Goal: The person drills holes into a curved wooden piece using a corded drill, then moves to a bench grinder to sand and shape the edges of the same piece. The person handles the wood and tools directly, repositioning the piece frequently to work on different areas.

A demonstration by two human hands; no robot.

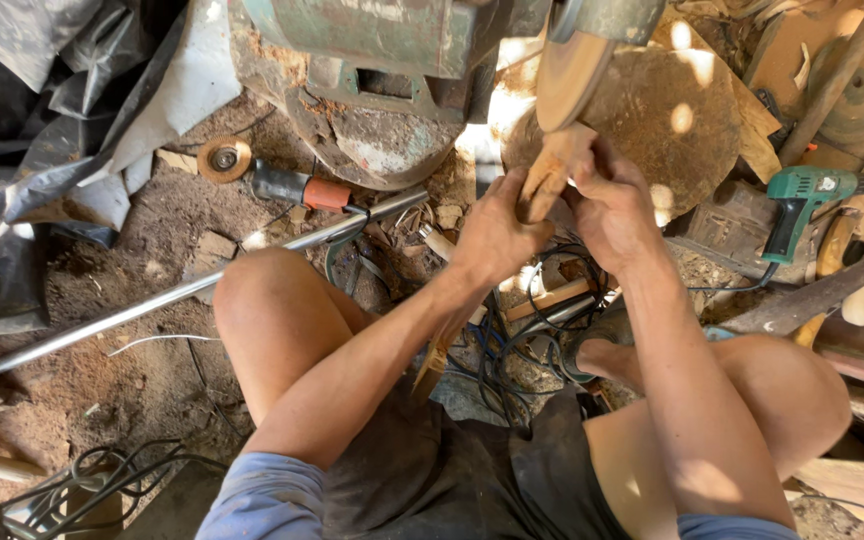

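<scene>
Wooden stick [550, 175], long and pale, sits pressed with its upper end against the spinning sanding disc [567, 75]. I see my left hand [497, 235] wrapped tight around its middle, my right hand [612, 205] closed on it just beside. Green drill [802, 205] lies right, angle grinder [287, 183] left.

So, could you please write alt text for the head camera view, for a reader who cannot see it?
A seated person's left hand and right hand press a wooden piece against a sanding disc on a green machine. Around lie a metal rod, cables and a green drill.
</scene>
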